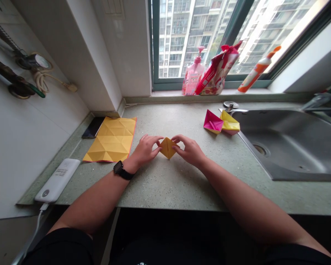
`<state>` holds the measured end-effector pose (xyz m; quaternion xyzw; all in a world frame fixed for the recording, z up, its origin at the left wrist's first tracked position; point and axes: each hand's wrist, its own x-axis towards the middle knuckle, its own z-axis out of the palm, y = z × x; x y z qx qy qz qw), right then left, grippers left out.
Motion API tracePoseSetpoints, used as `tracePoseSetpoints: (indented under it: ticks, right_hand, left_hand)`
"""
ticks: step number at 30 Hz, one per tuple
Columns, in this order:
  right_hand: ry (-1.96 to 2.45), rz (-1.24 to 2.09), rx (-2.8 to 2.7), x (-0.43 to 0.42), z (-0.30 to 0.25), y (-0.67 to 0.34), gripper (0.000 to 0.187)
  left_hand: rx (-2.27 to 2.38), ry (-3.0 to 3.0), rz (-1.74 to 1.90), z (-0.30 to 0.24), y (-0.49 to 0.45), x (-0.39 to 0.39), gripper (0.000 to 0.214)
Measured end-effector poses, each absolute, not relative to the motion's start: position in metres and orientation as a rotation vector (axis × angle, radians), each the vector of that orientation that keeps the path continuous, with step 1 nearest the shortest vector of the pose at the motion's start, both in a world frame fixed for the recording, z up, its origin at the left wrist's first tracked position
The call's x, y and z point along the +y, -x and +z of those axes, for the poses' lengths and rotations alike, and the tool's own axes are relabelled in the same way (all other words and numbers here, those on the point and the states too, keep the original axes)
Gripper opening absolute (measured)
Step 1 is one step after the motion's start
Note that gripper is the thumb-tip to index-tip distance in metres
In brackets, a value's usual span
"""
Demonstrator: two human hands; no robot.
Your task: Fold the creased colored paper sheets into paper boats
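Note:
A small diamond of folded orange-yellow paper (168,148) is held between my two hands, just over the middle of the counter. My left hand (146,149), with a black watch on its wrist, pinches the left corner between thumb and fingers. On the opposite corner, the thumb and fingers of my right hand (190,149) are closed in the same way. A seam runs down the middle of the diamond. To the left lies a creased yellow sheet (114,140) with a red edge. Two folded paper shapes, one magenta (213,122) and one yellow (230,123), stand right of my hands.
A dark phone (92,127) lies partly under the creased sheet. A white power bank (57,180) with a cable sits at the counter's left edge. The steel sink (292,147) is at right. Pink pump bottle (193,75), red bag (219,71) and orange-white bottle (255,73) line the windowsill.

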<state>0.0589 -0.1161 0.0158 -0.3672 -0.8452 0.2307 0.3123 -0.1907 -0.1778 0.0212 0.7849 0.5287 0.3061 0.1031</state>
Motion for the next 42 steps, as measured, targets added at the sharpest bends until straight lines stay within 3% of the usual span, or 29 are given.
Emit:
tracePoseSetpoints:
  ticks: [9,19,26,34,42]
  right_hand:
    - [0.759,0.353,-2.214,-0.131,0.040,-0.060,0.020]
    - [0.710,0.337,-2.257,-0.133,0.037,-0.057,0.018]
    - [0.458,0.243,-2.089,-0.128,0.032,-0.057,0.006]
    - [0.484,0.414,-1.954,-0.128,0.039,-0.061,0.004]
    - [0.602,0.725,-1.625,-0.121,0.043,-0.069,0.013]
  left_hand:
    - [1.526,-2.499,1.104,0.044,0.182,-0.198,0.018]
    - [1.479,-2.389,1.222,0.043,0.180,-0.200,0.023]
    - [1.173,-2.324,1.494,0.039,0.179,-0.195,0.008]
    - [1.147,-2.122,1.635,0.041,0.183,-0.191,0.007]
    - [1.197,-1.849,1.687,0.033,0.188,-0.185,0.022]
